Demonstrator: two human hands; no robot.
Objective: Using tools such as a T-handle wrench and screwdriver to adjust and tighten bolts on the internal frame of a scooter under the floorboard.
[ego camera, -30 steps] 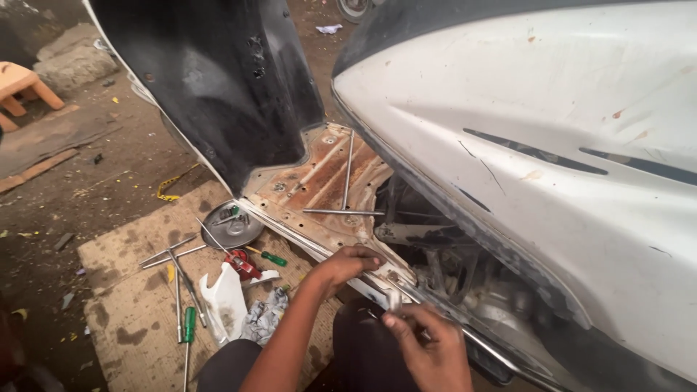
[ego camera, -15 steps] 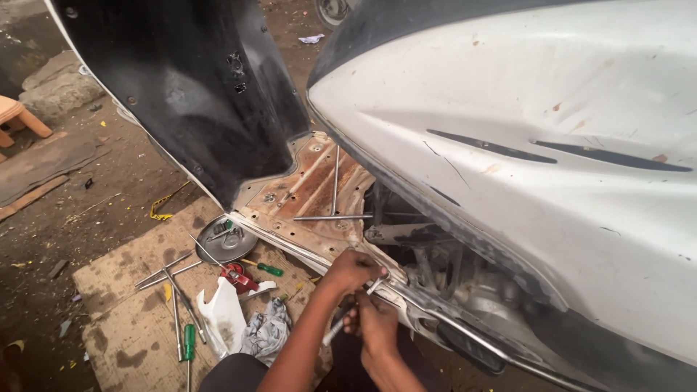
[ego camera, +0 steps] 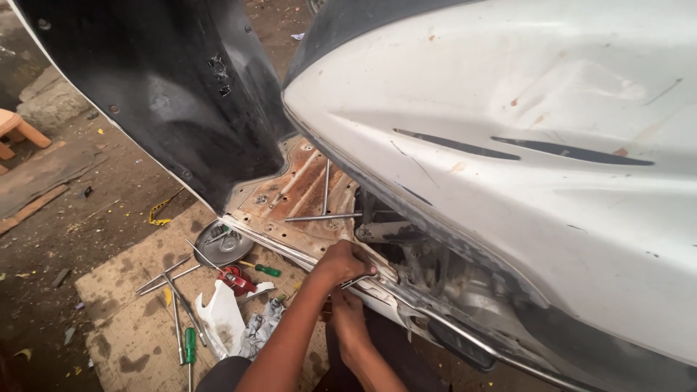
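Nearest us, our right hand (ego camera: pixel 347 319) sits low under the scooter's edge, its fingers curled up toward the underside; we cannot tell whether it grips anything, since the left wrist covers its fingertips. Just above it, touching or nearly so, our left hand (ego camera: pixel 345 263) is clenched on a thin metal tool (ego camera: pixel 357 280), whose bright shaft pokes out to the right of the knuckles against the trim rail (ego camera: pixel 406 297) along the lower edge of the body. So the two hands are close together, one over the other, at that rail.

To the left of the hands, on the floor, lies a stained board (ego camera: pixel 131 319) carrying loose tools: a crumpled white rag (ego camera: pixel 221 323), a grey cloth (ego camera: pixel 263 324) just beside it, a small red thing (ego camera: pixel 236 279), a short green-handled screwdriver (ego camera: pixel 263 269) and a longer one (ego camera: pixel 189 347) nearer us, plus several bare steel rods (ego camera: pixel 170 276) (crossed over one another). A round metal dish (ego camera: pixel 223 243) rests at the board's far edge.

Beyond the hands, the rusty footboard (ego camera: pixel 305 189) is stripped bare, with a steel rod (ego camera: pixel 323 216) lying across it. To the right and above, the white body panel (ego camera: pixel 523 145) fills the view. Farther left, the black inner shield (ego camera: pixel 160 87) rises, and past it is dirt ground with a wooden stool (ego camera: pixel 18 131).
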